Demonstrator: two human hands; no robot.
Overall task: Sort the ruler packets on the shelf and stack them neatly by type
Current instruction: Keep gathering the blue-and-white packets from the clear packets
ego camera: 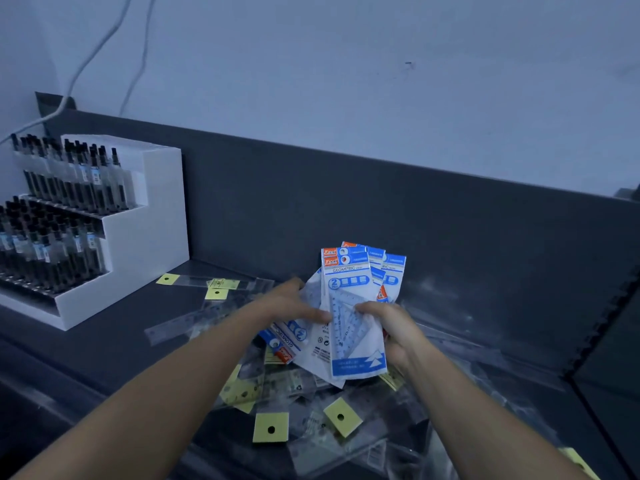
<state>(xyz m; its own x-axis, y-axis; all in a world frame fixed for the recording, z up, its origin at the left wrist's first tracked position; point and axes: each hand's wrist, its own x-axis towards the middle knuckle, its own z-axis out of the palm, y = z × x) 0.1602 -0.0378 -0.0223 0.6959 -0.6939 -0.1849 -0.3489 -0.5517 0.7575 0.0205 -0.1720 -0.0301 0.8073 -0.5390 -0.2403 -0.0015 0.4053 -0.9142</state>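
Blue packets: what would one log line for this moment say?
left hand: holds blue packets | right hand: grips same bunch | clear ruler packets: loose on shelf

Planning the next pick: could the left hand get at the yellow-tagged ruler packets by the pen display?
Probably yes, once freed: the left hand grips the blue-and-white packets together with the right hand. The yellow-tagged packets lie uncovered on the shelf to its left, nothing standing between.
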